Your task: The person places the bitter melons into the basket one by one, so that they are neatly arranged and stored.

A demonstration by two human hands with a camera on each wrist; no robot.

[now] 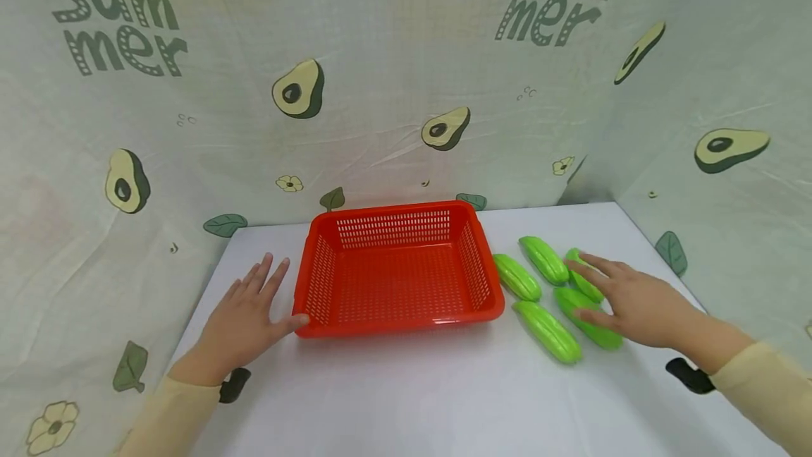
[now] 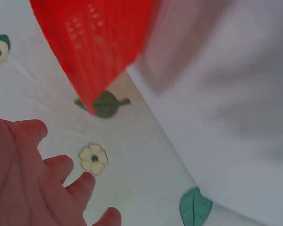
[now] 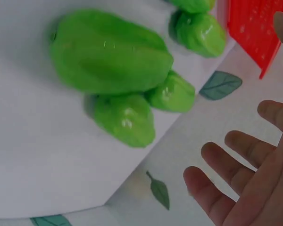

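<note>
A red plastic basket [image 1: 400,330] with slotted walls stands on the white table, with nothing in it. To its right lie several green, ribbed, cucumber-like vegetables [image 1: 547,331], close together. My left hand [image 1: 244,319] is at the basket's left side, fingers spread, its thumb overlapping the front left corner in the head view. Over the right-hand vegetables hovers my right hand [image 1: 634,302], its fingers apart and holding nothing. In the right wrist view its fingers [image 3: 221,169] stand apart from the green vegetables [image 3: 111,54]. The left wrist view shows the left palm beside the basket wall [image 2: 104,37].
The white table [image 1: 406,400] backs onto a hanging cloth [image 1: 380,41] printed with avocados, leaves and lettering. Cloth also hangs along the left and right sides. A black wrist-worn piece [image 1: 690,375] shows under the right wrist and another [image 1: 235,385] under the left.
</note>
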